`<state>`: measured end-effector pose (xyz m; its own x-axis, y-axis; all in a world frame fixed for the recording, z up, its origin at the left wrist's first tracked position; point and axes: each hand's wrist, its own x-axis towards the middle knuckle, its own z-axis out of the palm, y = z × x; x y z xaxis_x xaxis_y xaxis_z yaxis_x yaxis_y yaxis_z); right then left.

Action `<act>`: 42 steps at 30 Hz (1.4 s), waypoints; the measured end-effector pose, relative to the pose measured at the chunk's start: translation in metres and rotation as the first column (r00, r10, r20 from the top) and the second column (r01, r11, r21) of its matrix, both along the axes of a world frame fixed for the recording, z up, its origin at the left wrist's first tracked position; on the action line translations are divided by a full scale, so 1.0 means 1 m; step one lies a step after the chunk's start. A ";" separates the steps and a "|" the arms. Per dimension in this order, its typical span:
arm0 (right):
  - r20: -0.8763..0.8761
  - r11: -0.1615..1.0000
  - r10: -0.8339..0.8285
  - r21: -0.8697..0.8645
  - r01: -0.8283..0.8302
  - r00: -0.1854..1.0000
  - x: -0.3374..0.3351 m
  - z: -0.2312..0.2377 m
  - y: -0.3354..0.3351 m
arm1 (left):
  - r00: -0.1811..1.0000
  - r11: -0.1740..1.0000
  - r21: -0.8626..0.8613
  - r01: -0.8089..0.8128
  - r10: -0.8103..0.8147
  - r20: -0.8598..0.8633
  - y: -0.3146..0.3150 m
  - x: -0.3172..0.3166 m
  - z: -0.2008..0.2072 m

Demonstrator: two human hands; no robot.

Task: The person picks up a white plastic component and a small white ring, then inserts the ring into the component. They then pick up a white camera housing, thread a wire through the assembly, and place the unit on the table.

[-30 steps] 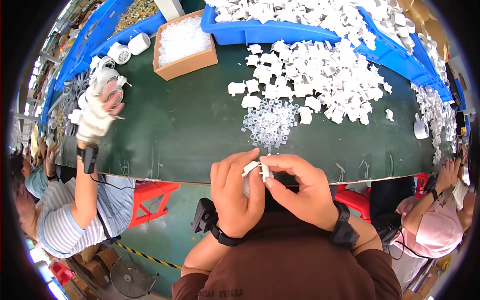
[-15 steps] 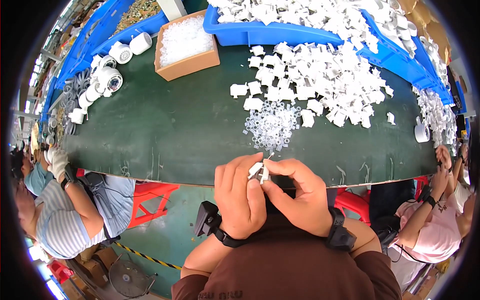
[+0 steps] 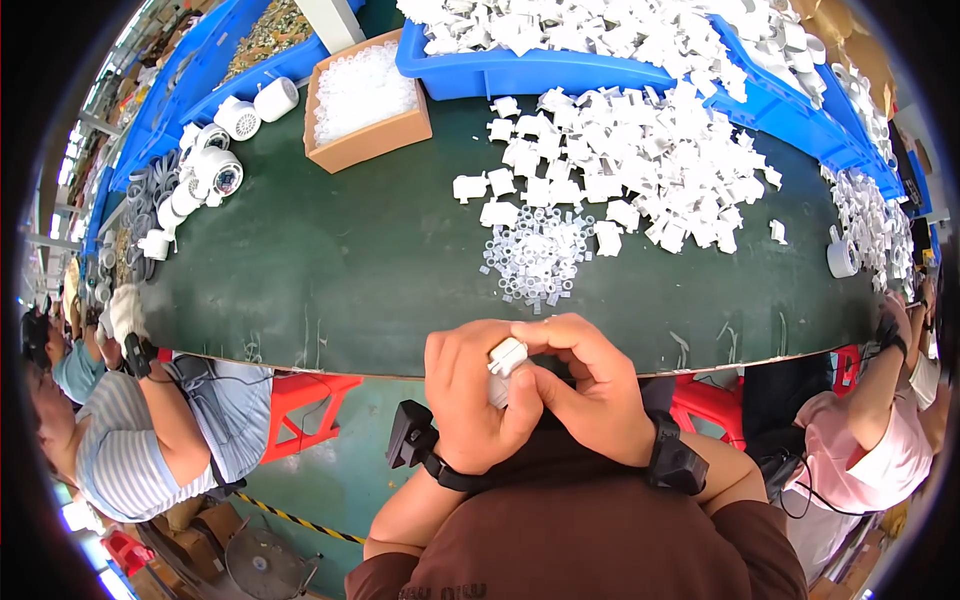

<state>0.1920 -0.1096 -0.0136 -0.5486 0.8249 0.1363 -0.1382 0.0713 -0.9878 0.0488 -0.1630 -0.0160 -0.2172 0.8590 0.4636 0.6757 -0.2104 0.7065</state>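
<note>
White glove fabric covered a co-worker's hand (image 3: 126,312) at the far left, beside the table edge; we noted a striped shirt (image 3: 150,440) on that person. Next, on the dark green table (image 3: 350,260), we recorded a cluster of white round housings (image 3: 215,172), then an open cardboard box (image 3: 375,142) filled with clear plastic pieces (image 3: 362,90). At the near edge we found the left hand (image 3: 470,400) closed on a small white part (image 3: 508,355), with a pale object mostly hidden in the palm below it. Beyond the hands lay a loose pile of translucent rings (image 3: 537,255). The right hand (image 3: 595,390) met the left, its thumb and forefinger at the part's right side; we could not tell whether they gripped it. Further right spread a heap of white moulded pieces (image 3: 650,170), with a long blue bin (image 3: 600,72) behind. Finally we observed a single white cylinder (image 3: 842,258) and, below it, a co-worker's pink shirt (image 3: 870,440).
</note>
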 end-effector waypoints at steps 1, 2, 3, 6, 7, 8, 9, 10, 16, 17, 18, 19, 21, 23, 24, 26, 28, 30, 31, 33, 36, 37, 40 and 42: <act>0.002 1.000 -0.003 0.001 0.003 1.000 0.001 -0.001 0.001 | 1.000 1.000 0.001 0.003 -0.003 0.002 0.000 -0.001 -0.001; -0.019 1.000 -0.025 0.000 0.025 1.000 0.002 -0.002 0.002 | 0.999 1.000 0.010 0.004 -0.005 0.048 -0.001 -0.001 -0.004; -0.039 0.999 -0.046 -0.001 0.046 0.998 0.003 -0.004 0.002 | 0.996 1.000 0.020 0.005 -0.006 0.094 -0.001 -0.002 -0.006; 0.054 0.994 -0.070 0.085 0.065 0.996 0.008 -0.005 0.004 | 0.997 0.997 0.047 0.053 -0.055 0.054 0.001 -0.010 -0.005; 0.101 0.987 -0.060 0.157 0.044 0.993 0.010 -0.004 0.006 | 0.996 0.995 0.063 0.079 -0.081 0.028 0.002 -0.012 -0.003; 0.140 0.987 -0.063 0.153 0.041 0.988 0.012 0.000 0.006 | 0.995 0.994 0.041 0.105 -0.105 -0.002 0.002 -0.015 0.001; 0.145 0.987 -0.068 0.156 0.045 0.987 0.015 0.002 0.008 | 0.994 0.993 0.044 0.109 -0.110 0.003 0.001 -0.017 0.002; 0.187 0.977 -0.046 0.211 0.005 0.981 0.018 0.004 0.012 | 0.991 0.992 0.025 0.126 -0.125 -0.043 0.000 -0.019 0.003; 0.430 0.943 -0.291 0.278 0.181 0.855 0.029 0.001 0.044 | 0.975 0.991 -0.067 0.119 -0.129 -0.181 0.000 -0.018 0.010; 0.429 0.942 -0.294 0.279 0.184 0.854 0.028 -0.001 0.046 | 0.976 0.992 -0.066 0.109 -0.120 -0.182 0.001 -0.016 0.010; 0.422 0.889 -0.330 0.439 0.129 0.844 0.026 -0.003 0.047 | 0.977 0.993 -0.066 0.100 -0.110 -0.183 0.001 -0.015 0.010; 0.408 0.809 -0.366 0.584 0.069 0.837 0.023 -0.006 0.048 | 0.976 0.993 -0.064 0.101 -0.112 -0.185 0.002 -0.014 0.010; 0.381 0.737 -0.420 0.673 0.065 0.824 0.019 -0.008 0.049 | 0.981 0.994 -0.064 0.092 -0.102 -0.165 0.003 -0.013 0.010; 0.391 0.734 -0.428 0.677 0.061 0.815 0.018 -0.009 0.049 | 0.981 0.994 -0.066 0.089 -0.099 -0.167 0.001 -0.013 0.009; 0.391 0.733 -0.428 0.677 0.060 0.815 0.019 -0.009 0.049 | 0.981 0.994 -0.069 0.088 -0.099 -0.167 0.001 -0.013 0.009; 0.356 0.845 -0.370 0.513 0.152 0.858 0.024 -0.009 0.047 | 0.979 0.992 -0.093 0.087 -0.102 -0.174 0.002 -0.010 0.016; 0.306 0.958 -0.263 0.193 0.211 0.915 0.030 -0.002 0.040 | 0.978 0.990 -0.120 0.080 -0.100 -0.180 0.004 -0.006 0.017; 0.151 0.951 -0.092 -0.280 0.132 0.984 0.037 0.012 0.033 | 0.975 0.989 -0.117 0.095 -0.116 -0.190 0.007 -0.003 0.015; 0.153 0.949 -0.095 -0.284 0.136 0.984 0.037 0.014 0.029 | 0.975 0.988 -0.121 0.099 -0.121 -0.188 0.007 -0.003 0.015; -0.009 0.972 0.071 -0.222 -0.071 0.997 0.036 0.014 0.023 | 0.978 0.989 -0.120 0.089 -0.110 -0.177 0.008 -0.003 0.016; 0.090 0.991 0.126 -0.049 -0.122 0.988 0.035 0.007 0.025 | 0.970 0.989 -0.109 0.100 -0.121 -0.210 0.008 -0.005 0.012; 0.073 0.991 0.129 -0.051 -0.125 0.989 0.032 0.005 0.025 | 0.970 0.989 -0.112 0.101 -0.123 -0.210 0.008 -0.005 0.010; -0.068 0.946 0.113 -0.298 -0.128 0.991 0.026 0.007 0.024 | 0.981 0.992 -0.080 0.097 -0.108 -0.160 0.008 -0.005 0.006; -0.069 0.915 0.147 -0.370 -0.162 0.987 0.027 0.008 0.028 | 0.975 0.992 -0.062 0.111 -0.121 -0.184 0.008 -0.006 0.005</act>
<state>0.2187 -0.0814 -0.0061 -0.6739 0.7252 -0.1416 -0.1561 -0.3271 -0.9320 0.0426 -0.1554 -0.0110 -0.0281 0.8967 0.4418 0.7700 -0.2624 0.5816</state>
